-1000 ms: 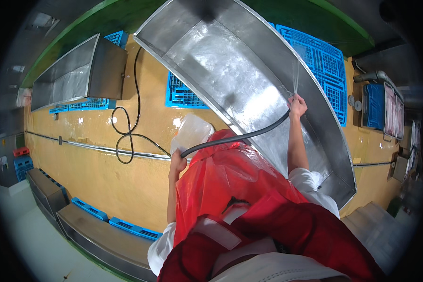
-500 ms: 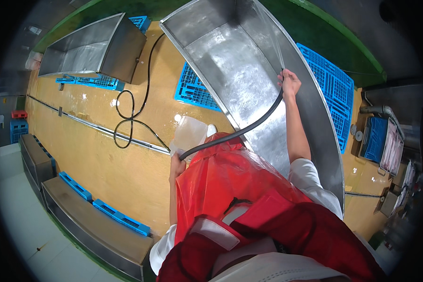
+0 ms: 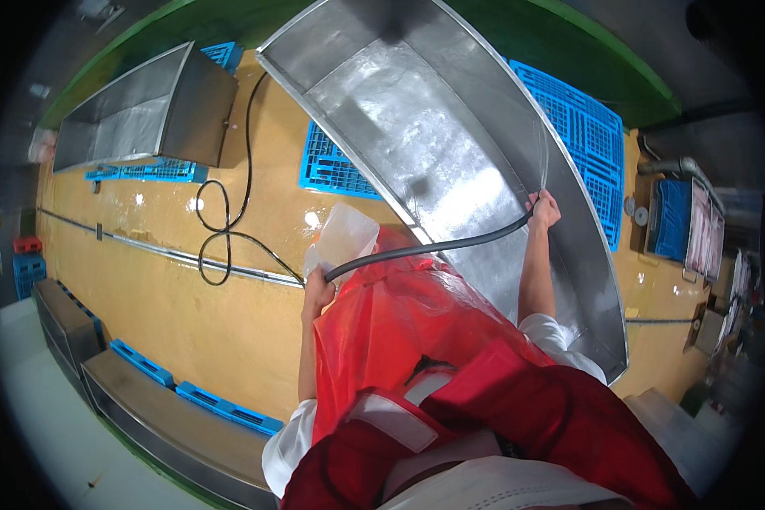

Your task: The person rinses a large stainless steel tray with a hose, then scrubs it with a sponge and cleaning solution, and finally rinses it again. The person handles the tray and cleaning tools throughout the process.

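A black hose (image 3: 450, 245) runs across the front of my red apron (image 3: 399, 314), from one of my hands to the other. My right hand (image 3: 545, 209) is closed round its end, over the right side of a large stainless steel tank (image 3: 382, 110). A thin stream of water leaves the hose end toward the tank's long right wall. Lower on the hose, my left hand (image 3: 318, 291) grips it at the apron's left edge. Beside that hand is a translucent whitish plastic piece (image 3: 348, 231); whether I hold it too cannot be made out. The tank's inner floor looks wet and shiny.
Looped hose (image 3: 227, 229) lies on the wet tan floor (image 3: 170, 331), crossing a drain channel (image 3: 170, 252). Blue pallets (image 3: 582, 127) sit under and beside the tank. Another steel tank (image 3: 200, 110) stands at left. A trolley with a blue bin (image 3: 670, 217) is at right.
My right hand has moved down and to the right with the hose end, along the tank's right side. The water stream has shifted with it. My left hand keeps its hold.
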Demonstrator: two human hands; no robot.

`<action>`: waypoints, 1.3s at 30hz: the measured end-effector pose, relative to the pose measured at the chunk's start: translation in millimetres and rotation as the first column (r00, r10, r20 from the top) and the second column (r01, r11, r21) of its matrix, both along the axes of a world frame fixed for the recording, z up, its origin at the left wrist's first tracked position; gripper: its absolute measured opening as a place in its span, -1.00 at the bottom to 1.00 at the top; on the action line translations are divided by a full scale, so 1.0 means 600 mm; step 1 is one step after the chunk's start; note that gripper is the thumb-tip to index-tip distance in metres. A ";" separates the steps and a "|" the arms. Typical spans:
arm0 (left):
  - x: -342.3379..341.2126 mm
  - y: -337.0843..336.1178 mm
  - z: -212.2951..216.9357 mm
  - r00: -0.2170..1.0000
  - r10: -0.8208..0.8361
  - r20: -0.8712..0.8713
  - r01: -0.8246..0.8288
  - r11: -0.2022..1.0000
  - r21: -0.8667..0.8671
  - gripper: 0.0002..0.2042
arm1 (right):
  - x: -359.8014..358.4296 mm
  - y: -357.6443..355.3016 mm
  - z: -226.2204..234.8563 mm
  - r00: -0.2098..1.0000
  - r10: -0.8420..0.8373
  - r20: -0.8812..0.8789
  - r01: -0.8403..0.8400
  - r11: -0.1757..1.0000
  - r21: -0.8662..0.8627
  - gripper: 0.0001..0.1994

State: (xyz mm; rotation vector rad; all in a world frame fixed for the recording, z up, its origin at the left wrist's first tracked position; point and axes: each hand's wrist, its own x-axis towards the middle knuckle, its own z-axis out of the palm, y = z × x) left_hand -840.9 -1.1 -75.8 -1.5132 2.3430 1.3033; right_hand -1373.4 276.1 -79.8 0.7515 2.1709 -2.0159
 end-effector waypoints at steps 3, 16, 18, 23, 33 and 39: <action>-0.021 -0.014 0.001 0.992 -0.125 0.009 0.125 0.991 -0.048 -0.79 | 0.027 0.072 -0.007 0.992 -0.128 -0.003 0.128 0.992 0.017 -0.84; -0.016 -0.035 -0.015 0.981 -0.172 -0.090 0.175 0.984 0.027 -0.71 | 0.033 0.038 0.015 0.999 -0.016 -0.040 0.016 1.000 -0.006 -0.80; 0.006 -0.029 -0.014 0.995 -0.088 -0.044 0.092 0.990 0.110 -0.71 | 0.018 -0.020 0.031 0.995 0.081 -0.064 -0.082 0.997 -0.012 -0.79; 0.053 0.002 -0.018 0.985 0.091 -0.146 -0.068 0.985 0.156 -0.67 | 0.002 -0.162 0.086 0.961 0.265 -0.075 -0.269 0.962 -0.054 -0.81; 0.101 0.069 -0.012 0.940 0.311 -0.143 -0.289 0.945 0.152 -0.56 | 0.018 -0.345 0.138 0.852 0.497 -0.166 -0.511 0.858 -0.058 -0.80; 0.101 0.070 -0.013 0.926 0.313 -0.211 -0.289 0.947 0.136 -0.56 | 0.017 -0.331 0.138 0.876 0.461 -0.143 -0.473 0.879 -0.063 -0.80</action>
